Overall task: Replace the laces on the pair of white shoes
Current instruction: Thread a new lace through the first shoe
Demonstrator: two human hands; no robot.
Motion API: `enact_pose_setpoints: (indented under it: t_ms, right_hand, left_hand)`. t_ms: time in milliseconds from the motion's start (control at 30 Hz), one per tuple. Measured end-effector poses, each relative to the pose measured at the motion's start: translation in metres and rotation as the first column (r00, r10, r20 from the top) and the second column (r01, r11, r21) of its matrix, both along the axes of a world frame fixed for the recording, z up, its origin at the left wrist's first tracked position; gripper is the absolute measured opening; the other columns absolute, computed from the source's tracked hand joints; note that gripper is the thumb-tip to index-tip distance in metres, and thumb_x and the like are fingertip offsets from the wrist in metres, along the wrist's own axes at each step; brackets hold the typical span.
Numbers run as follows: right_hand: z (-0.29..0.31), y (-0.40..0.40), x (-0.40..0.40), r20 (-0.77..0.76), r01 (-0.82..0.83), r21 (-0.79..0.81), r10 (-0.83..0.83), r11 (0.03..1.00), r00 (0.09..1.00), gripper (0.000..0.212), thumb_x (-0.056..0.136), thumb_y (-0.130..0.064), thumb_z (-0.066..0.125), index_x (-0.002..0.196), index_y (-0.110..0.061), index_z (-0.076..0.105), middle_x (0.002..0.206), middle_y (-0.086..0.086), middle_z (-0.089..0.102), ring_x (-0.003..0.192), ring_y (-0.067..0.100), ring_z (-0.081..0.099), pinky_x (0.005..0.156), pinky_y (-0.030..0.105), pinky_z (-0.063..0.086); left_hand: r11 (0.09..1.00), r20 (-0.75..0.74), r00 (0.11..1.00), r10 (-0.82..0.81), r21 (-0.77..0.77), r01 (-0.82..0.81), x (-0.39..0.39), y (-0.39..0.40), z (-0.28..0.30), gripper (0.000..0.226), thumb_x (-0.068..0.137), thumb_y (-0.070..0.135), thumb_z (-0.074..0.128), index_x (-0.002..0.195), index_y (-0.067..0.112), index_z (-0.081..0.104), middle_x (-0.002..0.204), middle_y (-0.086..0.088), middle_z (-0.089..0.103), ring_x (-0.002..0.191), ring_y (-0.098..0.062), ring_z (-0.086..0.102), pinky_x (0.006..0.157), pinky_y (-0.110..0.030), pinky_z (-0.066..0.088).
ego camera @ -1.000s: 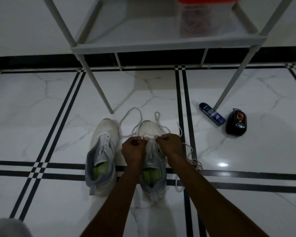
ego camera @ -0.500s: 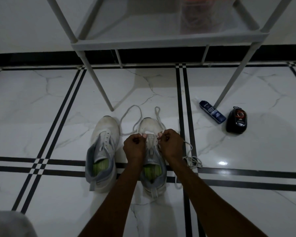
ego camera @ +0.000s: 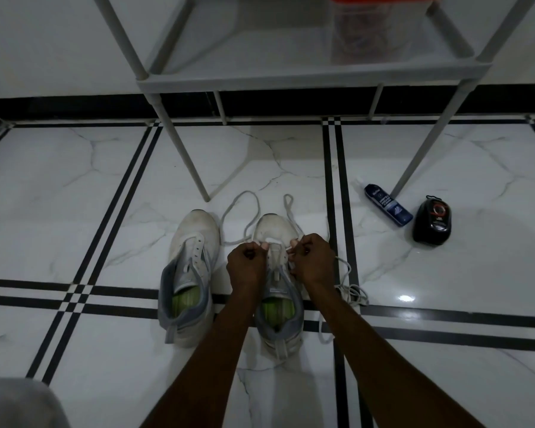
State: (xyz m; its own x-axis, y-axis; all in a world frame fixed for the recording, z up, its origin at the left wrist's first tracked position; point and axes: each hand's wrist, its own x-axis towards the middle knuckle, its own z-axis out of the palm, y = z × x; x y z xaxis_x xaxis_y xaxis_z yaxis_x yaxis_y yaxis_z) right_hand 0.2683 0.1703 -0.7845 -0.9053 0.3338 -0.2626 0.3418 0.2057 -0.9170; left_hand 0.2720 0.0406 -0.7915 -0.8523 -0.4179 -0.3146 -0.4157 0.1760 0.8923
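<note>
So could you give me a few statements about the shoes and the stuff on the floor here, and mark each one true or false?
1. Both hands work at the right shoe. True: the left hand and right hand each pinch the lace near its toe end.
2. The left shoe is fully laced. False: its eyelets look empty, with no lace in it.
3. A blue bottle lies on the floor right of the shoes. True.
4. The black object stands on the shelf. False: it sits on the floor beside the bottle.
5. The lace's loose loops lie on the floor beyond the shoe's toe. True.
</note>
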Motion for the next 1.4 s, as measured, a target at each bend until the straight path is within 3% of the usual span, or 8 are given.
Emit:
enact_pose_setpoints:
  t_ms: [167, 333, 500, 633, 767, 967, 1200, 1400]
  right_hand:
    - [-0.003, 0.003, 0.000, 0.019, 0.002, -0.093, 0.000, 0.996, 1.000, 0.024, 0.091, -0.018, 0.069, 0.071, -0.019, 0.055, 0.075, 0.009, 0.072, 0.069, 0.021, 0.071, 0.063, 0.049, 0.061]
    - [0.006, 0.005, 0.000, 0.036, -0.033, -0.220, 0.042, 0.975, 0.998, 0.018, 0.094, -0.017, 0.066, 0.080, -0.014, 0.057, 0.088, 0.016, 0.070, 0.070, 0.023, 0.067, 0.054, 0.037, 0.058]
    - [0.016, 0.007, -0.007, 0.072, -0.091, -0.273, 0.114, 0.958, 0.991, 0.021, 0.096, -0.031, 0.064, 0.095, -0.010, 0.070, 0.085, 0.004, 0.069, 0.069, 0.012, 0.060, 0.059, 0.025, 0.049]
    - [0.036, 0.012, -0.014, 0.026, -0.161, -0.337, 0.180, 0.928, 0.983, 0.022, 0.099, -0.030, 0.058, 0.104, -0.014, 0.073, 0.102, -0.002, 0.075, 0.095, 0.013, 0.066, 0.084, 0.031, 0.053]
    - [0.069, 0.011, -0.026, -0.048, -0.236, -0.342, 0.234, 0.910, 0.971, 0.026, 0.101, -0.033, 0.054, 0.108, -0.014, 0.071, 0.103, -0.002, 0.076, 0.097, 0.010, 0.069, 0.082, 0.028, 0.050]
    - [0.139, 0.008, -0.051, -0.140, -0.293, -0.287, 0.262, 0.912, 0.955, 0.028, 0.103, -0.031, 0.051, 0.111, -0.012, 0.070, 0.103, 0.000, 0.076, 0.098, 0.010, 0.069, 0.072, 0.017, 0.046]
    - [0.227, 0.002, -0.082, -0.248, -0.292, -0.266, 0.227, 0.919, 0.942, 0.028, 0.103, -0.030, 0.051, 0.105, -0.012, 0.072, 0.097, 0.000, 0.077, 0.093, 0.014, 0.072, 0.083, 0.028, 0.052]
    - [0.299, -0.003, -0.095, -0.296, -0.244, -0.257, 0.164, 0.935, 0.941, 0.026, 0.104, -0.025, 0.049, 0.106, -0.011, 0.071, 0.096, 0.002, 0.076, 0.090, 0.013, 0.072, 0.075, 0.025, 0.053]
  left_hand:
    - [0.996, 0.064, 0.998, 0.007, 0.091, -0.012, -0.002, -0.004, 0.008, 0.025, 0.095, 0.032, 0.068, 0.078, 0.015, 0.073, 0.077, -0.006, 0.072, 0.075, -0.022, 0.065, 0.076, -0.035, 0.055]
    - [0.908, 0.163, 0.981, 0.108, 0.385, -0.164, -0.007, -0.006, 0.023, 0.036, 0.106, 0.029, 0.052, 0.081, 0.012, 0.071, 0.065, 0.000, 0.064, 0.060, -0.011, 0.054, 0.063, -0.023, 0.047]
    - [0.844, 0.175, 0.983, 0.053, 0.518, -0.138, -0.012, -0.007, 0.041, 0.033, 0.107, 0.033, 0.048, 0.092, 0.013, 0.069, 0.078, -0.003, 0.060, 0.067, -0.014, 0.051, 0.058, -0.021, 0.046]
    - [0.883, 0.060, 0.998, -0.021, 0.470, -0.010, -0.012, -0.015, 0.056, 0.025, 0.106, 0.030, 0.050, 0.100, 0.013, 0.067, 0.100, -0.005, 0.071, 0.093, -0.018, 0.065, 0.076, -0.027, 0.051]
    - [0.934, -0.076, 0.996, -0.053, 0.348, 0.077, -0.020, -0.018, 0.079, 0.023, 0.107, 0.026, 0.049, 0.098, 0.016, 0.068, 0.099, -0.003, 0.073, 0.098, -0.017, 0.065, 0.084, -0.031, 0.047]
    - [0.963, -0.221, 0.966, -0.136, 0.201, 0.182, -0.045, -0.014, 0.140, 0.025, 0.107, 0.026, 0.049, 0.104, 0.012, 0.070, 0.093, -0.003, 0.074, 0.084, -0.004, 0.066, 0.074, -0.019, 0.045]
    - [0.963, -0.348, 0.920, -0.179, 0.130, 0.236, -0.073, -0.009, 0.225, 0.028, 0.108, 0.022, 0.047, 0.104, 0.008, 0.070, 0.090, -0.002, 0.072, 0.076, 0.004, 0.065, 0.063, -0.007, 0.046]
    - [0.948, -0.446, 0.868, -0.220, 0.111, 0.297, -0.094, -0.002, 0.300, 0.027, 0.108, 0.019, 0.047, 0.097, 0.011, 0.070, 0.086, 0.000, 0.072, 0.073, 0.005, 0.067, 0.061, -0.004, 0.045]
